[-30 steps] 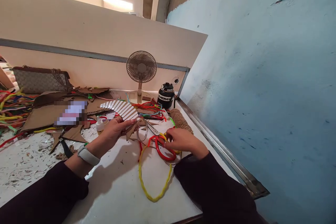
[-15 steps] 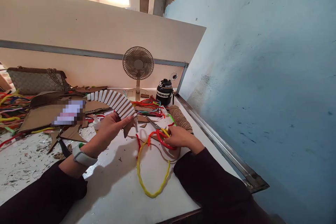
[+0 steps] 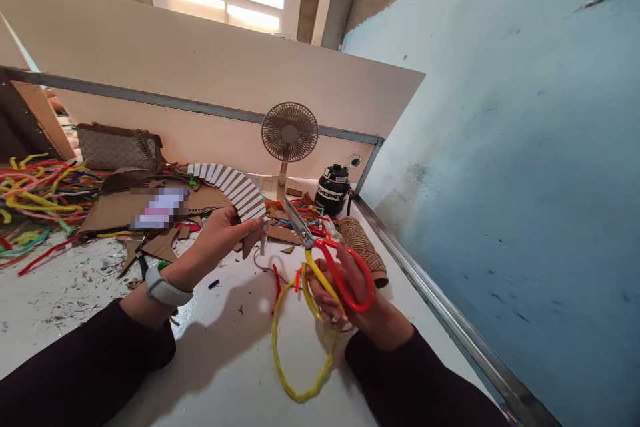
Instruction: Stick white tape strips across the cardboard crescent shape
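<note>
My left hand (image 3: 223, 237) pinches the lower end of a curved cardboard piece with white stripes (image 3: 233, 187), which arches up and to the left. In my right hand (image 3: 350, 287) is a pair of scissors (image 3: 305, 233) with one red and one yellow handle, the blades pointing up and to the left, close to the striped piece but apart from it. Whether the blades are fully closed is hard to make out. A yellow fuzzy pipe cleaner (image 3: 300, 397) loops on the table below my right hand. A short red pipe cleaner (image 3: 277, 283) lies left of it.
A twine spool (image 3: 363, 247) lies right of my right hand. Behind stand a black bottle (image 3: 331, 192) and a fan (image 3: 290, 133). To the left are a phone (image 3: 163, 208), cardboard scraps (image 3: 115, 207), a handbag (image 3: 117, 149) and piled pipe cleaners (image 3: 45, 190). A blue wall (image 3: 525, 147) bounds the right side.
My right hand has lifted the scissors off the table beside the twine spool, and their blades now point upward. The left hand still holds the striped cardboard. The view has shifted left.
</note>
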The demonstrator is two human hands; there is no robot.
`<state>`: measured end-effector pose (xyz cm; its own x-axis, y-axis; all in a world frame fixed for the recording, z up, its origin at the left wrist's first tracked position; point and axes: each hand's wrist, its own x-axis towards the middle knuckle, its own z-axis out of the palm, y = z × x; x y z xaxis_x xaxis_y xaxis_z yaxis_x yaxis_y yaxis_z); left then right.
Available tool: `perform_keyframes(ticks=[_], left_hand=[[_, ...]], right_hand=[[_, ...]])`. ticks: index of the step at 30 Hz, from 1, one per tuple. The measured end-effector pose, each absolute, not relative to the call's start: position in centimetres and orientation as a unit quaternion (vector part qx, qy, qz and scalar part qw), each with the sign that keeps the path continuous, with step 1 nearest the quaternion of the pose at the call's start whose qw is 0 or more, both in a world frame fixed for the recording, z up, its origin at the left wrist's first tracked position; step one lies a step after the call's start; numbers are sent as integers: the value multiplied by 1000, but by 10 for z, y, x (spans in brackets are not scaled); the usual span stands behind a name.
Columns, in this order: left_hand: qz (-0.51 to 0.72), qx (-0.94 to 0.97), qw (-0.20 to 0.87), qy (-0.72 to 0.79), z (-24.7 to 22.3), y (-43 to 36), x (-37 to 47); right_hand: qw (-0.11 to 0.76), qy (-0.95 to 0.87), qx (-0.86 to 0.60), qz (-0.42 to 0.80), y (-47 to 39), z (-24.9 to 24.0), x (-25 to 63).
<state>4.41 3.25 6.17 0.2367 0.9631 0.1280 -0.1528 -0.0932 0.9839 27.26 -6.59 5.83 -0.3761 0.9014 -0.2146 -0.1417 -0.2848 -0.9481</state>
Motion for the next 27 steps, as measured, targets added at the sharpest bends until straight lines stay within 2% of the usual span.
perform_keyframes(ticks=[5, 13, 21, 27], left_hand=[[525, 530, 541, 389, 61, 38, 44], [556, 516, 472, 449, 54, 39, 48], [566, 497, 523, 398, 47, 36, 56], [580, 473, 534, 395, 50, 28, 63]], right_hand=[[381, -432, -331, 748, -87, 49, 257], [383, -424, -374, 731, -104, 39, 234], [372, -453, -392, 709, -107, 52, 226], [397, -494, -425, 646, -102, 20, 222]])
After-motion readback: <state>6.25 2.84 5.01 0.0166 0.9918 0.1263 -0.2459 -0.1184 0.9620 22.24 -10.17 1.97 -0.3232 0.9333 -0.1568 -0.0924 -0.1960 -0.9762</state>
